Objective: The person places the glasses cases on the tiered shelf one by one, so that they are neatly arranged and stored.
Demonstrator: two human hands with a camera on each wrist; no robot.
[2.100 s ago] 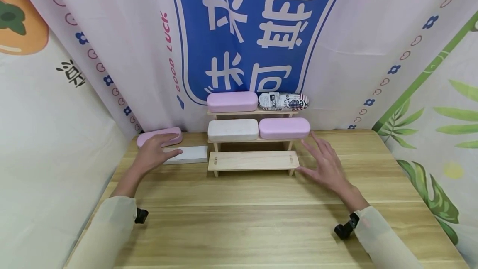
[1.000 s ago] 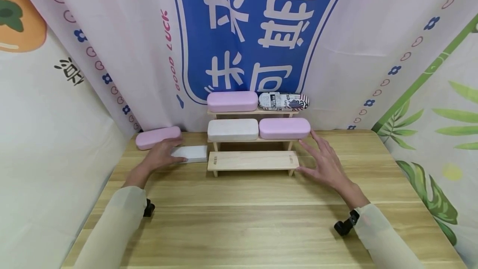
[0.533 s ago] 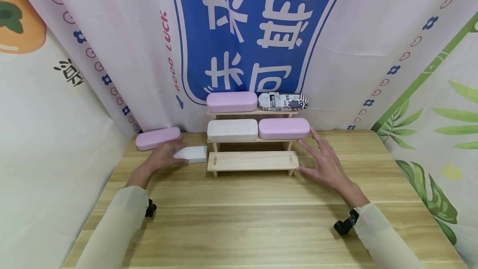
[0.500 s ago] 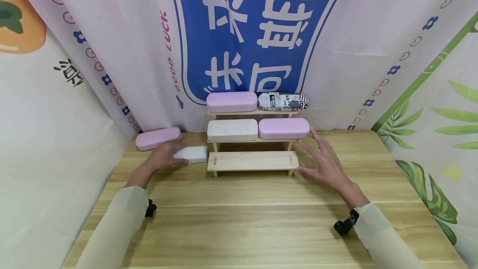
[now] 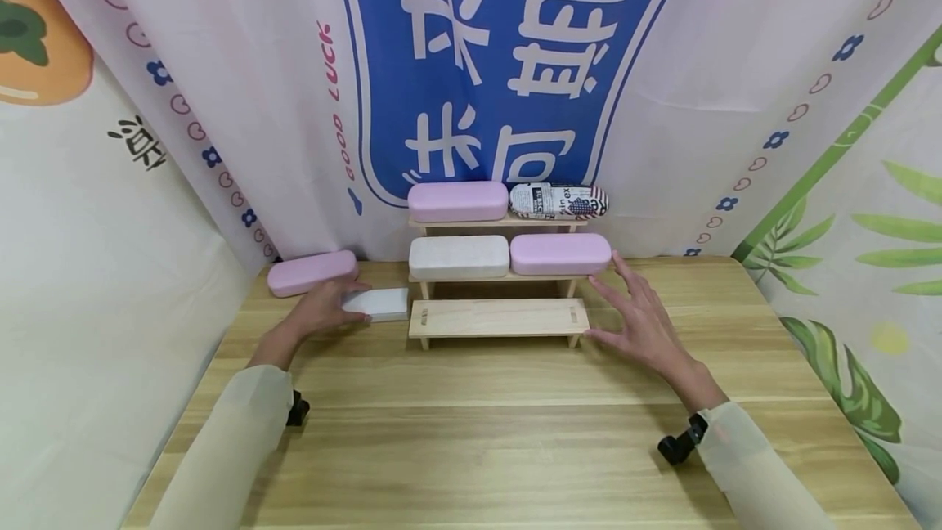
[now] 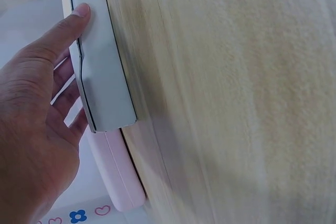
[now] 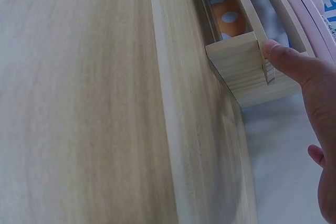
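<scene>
My left hand (image 5: 324,309) grips the left end of a flat white glasses case (image 5: 379,302) lying on the table beside the rack. In the left wrist view the thumb lies on the near face of the white case (image 6: 105,72), the fingers behind it. At the right end of the three-step wooden rack (image 5: 500,317), my right hand (image 5: 640,319) has its fingers spread. Its thumb touches the end of the lowest step in the right wrist view, where the rack (image 7: 231,59) partly shows. The lowest step is bare.
The middle step bears a whitish case (image 5: 459,257) and a pink case (image 5: 561,253). On the top step sit another pink case (image 5: 458,200) and a newsprint-patterned case (image 5: 558,199). One more pink case (image 5: 312,272) lies behind my left hand, near the curtain (image 5: 294,105).
My left hand has moved right and down from above the pink case onto the white case and grips it. During the last half second both hands stay nearly still.
</scene>
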